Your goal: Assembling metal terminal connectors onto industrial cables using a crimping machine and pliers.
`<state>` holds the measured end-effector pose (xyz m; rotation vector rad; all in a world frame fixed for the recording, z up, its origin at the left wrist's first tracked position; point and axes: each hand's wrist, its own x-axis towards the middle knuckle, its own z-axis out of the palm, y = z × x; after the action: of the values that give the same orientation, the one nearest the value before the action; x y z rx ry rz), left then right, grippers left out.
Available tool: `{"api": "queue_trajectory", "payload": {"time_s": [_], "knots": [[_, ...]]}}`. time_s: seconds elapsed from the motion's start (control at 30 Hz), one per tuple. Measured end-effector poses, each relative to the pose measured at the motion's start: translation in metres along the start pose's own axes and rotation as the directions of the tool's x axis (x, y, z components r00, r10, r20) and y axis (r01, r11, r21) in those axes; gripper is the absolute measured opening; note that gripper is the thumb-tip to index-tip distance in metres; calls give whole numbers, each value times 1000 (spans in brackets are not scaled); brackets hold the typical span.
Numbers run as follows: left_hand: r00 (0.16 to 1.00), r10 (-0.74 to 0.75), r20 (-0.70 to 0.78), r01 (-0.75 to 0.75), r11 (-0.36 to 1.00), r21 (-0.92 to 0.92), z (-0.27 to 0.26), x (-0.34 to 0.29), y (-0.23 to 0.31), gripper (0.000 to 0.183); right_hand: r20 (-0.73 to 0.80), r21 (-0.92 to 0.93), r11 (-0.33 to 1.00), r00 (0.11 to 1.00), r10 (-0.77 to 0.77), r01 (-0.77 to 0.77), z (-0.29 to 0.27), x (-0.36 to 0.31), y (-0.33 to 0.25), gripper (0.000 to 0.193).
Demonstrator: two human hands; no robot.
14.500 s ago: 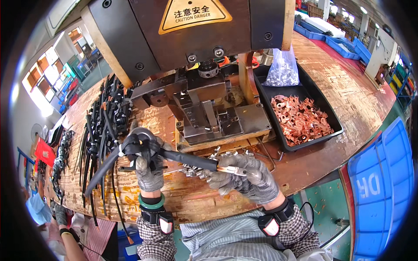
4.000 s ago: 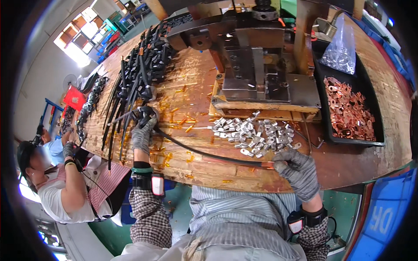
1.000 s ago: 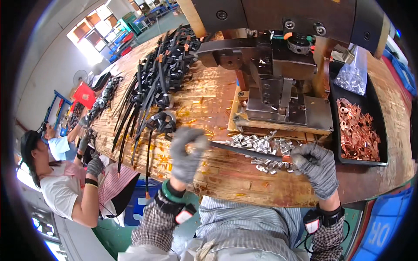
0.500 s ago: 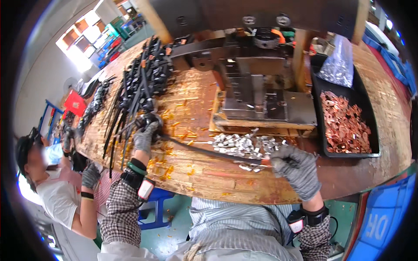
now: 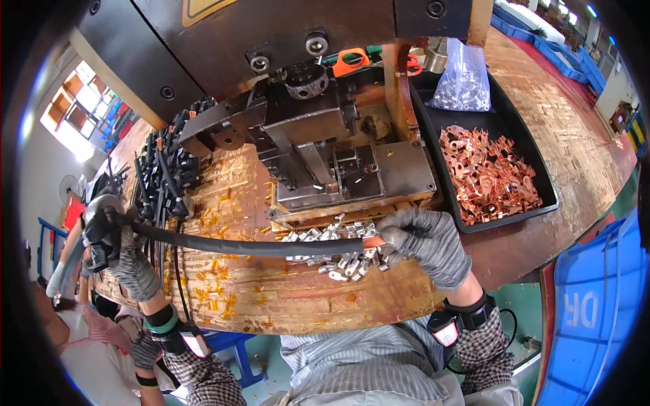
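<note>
A thick black cable (image 5: 257,246) is stretched sideways between my two gloved hands, above the table's front part. My left hand (image 5: 134,271) is closed around its left end, where a bulky dark fitting with a grey metal part (image 5: 101,220) sits; the fitting's exact kind I cannot make out. At the right end, my right hand (image 5: 433,249) pinches the cable by its bare copper strands (image 5: 372,241). Beneath that end lies a heap of silver cable lugs (image 5: 345,266). Behind the cable stands a dark metal press (image 5: 318,186) on a wooden base.
A black tray (image 5: 552,203) at right holds copper lugs (image 5: 487,179) and a plastic bag of silver pieces (image 5: 464,88). Black cables (image 5: 162,169) are piled at left. Orange-handled scissors (image 5: 351,61) lie behind the press. A blue crate (image 5: 596,304) stands at right; a co-worker (image 5: 81,358) sits at left.
My left hand has moved left with the fitting, away from the cable pile, and the cable is now lifted and nearly straight. My head view has shifted, bringing the press closer.
</note>
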<state>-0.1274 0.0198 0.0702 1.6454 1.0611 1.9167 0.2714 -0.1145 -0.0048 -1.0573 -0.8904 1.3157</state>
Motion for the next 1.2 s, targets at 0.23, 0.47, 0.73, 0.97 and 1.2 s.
{"api": "queue_trajectory", "payload": {"time_s": [0.23,0.47,0.73,0.97,1.2], "knots": [[994,65,-87,-70,996,-49,4,21,-5,43,82,-57,998,997,-3,8,-4,22,-24,19],[995,-34,-98,34,999,0,-3,44,-23,36,54,52,994,993,-101,98,5,43,-33,20],[965,-239,104,225,965,133,-31,93,-37,30,117,16,992,985,-126,125,10,62,-32,18],[971,-224,88,217,973,85,-27,108,-40,37,76,58,997,996,-56,52,15,71,-35,15],[991,-95,-93,104,989,105,3,97,-42,37,29,89,990,993,-114,111,18,77,-32,11]]}}
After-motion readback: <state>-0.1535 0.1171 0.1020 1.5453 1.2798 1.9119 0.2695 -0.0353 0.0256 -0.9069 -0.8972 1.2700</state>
